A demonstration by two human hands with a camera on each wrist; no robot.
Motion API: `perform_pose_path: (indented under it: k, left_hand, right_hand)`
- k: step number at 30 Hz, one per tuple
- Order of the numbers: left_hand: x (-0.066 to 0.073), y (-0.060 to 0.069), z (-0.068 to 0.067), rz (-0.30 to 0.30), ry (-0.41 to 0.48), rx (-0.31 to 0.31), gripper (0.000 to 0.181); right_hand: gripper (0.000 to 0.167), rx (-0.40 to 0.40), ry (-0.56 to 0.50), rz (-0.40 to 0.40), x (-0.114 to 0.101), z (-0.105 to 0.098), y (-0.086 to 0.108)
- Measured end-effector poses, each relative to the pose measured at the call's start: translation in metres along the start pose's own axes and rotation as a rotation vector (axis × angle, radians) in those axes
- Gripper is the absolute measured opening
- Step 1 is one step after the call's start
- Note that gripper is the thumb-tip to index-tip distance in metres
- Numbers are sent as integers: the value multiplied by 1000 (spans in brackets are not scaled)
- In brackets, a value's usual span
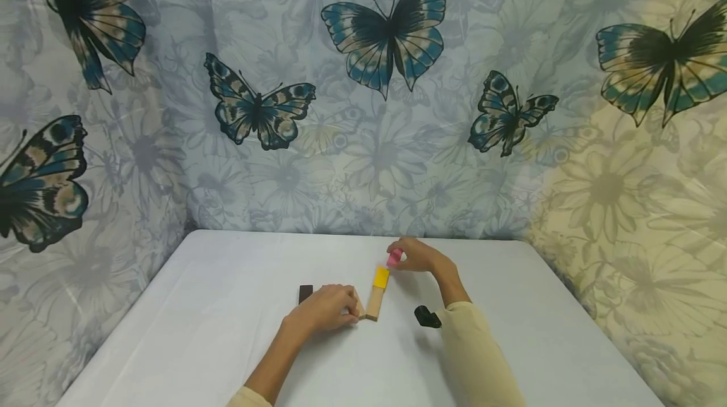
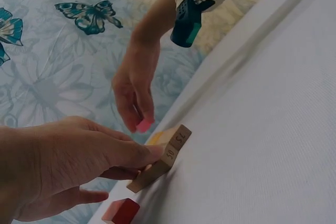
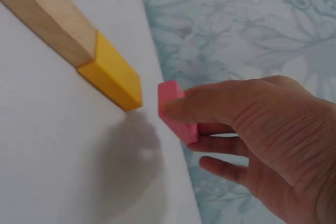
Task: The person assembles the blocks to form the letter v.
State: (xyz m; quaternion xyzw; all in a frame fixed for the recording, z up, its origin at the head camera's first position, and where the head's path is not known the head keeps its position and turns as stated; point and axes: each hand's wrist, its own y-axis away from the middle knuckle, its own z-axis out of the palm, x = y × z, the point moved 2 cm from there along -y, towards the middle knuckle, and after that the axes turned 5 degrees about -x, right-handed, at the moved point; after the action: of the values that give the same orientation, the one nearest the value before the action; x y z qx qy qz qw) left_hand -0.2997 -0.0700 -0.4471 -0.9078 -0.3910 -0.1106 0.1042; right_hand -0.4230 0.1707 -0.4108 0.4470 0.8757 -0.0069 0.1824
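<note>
A pink block (image 1: 394,257) (image 3: 177,113) is pinched between the thumb and fingers of my right hand (image 1: 420,255) (image 3: 268,129), beyond the far end of a yellow block (image 1: 381,277) (image 3: 113,74) and apart from it. The yellow block lies end to end with a plain wooden block (image 1: 374,303) (image 3: 52,17). My left hand (image 1: 326,307) (image 2: 79,158) grips a wooden block (image 2: 152,176) that meets the yellow block's row at an angle; the fingers partly cover it. Numbers are printed on the wooden sides in the left wrist view.
A dark block (image 1: 305,293) stands left of my left hand in the head view; a red block (image 2: 122,211) lies near that hand in the left wrist view. A dark device (image 1: 427,317) is at my right wrist. Butterfly-patterned cloth hangs behind the white table (image 1: 227,268).
</note>
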Motion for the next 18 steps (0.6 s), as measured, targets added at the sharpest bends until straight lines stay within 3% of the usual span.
perform_pose_path:
  k: [7, 18]
  left_hand:
    - [-2, -2, 4, 8, 28, 4, 5]
    - [-1, -1, 0, 4, 14, 7, 6]
  right_hand:
    - [41, 1, 2, 1, 4, 11, -17]
    - [34, 3, -95, 69, 4, 24, -22]
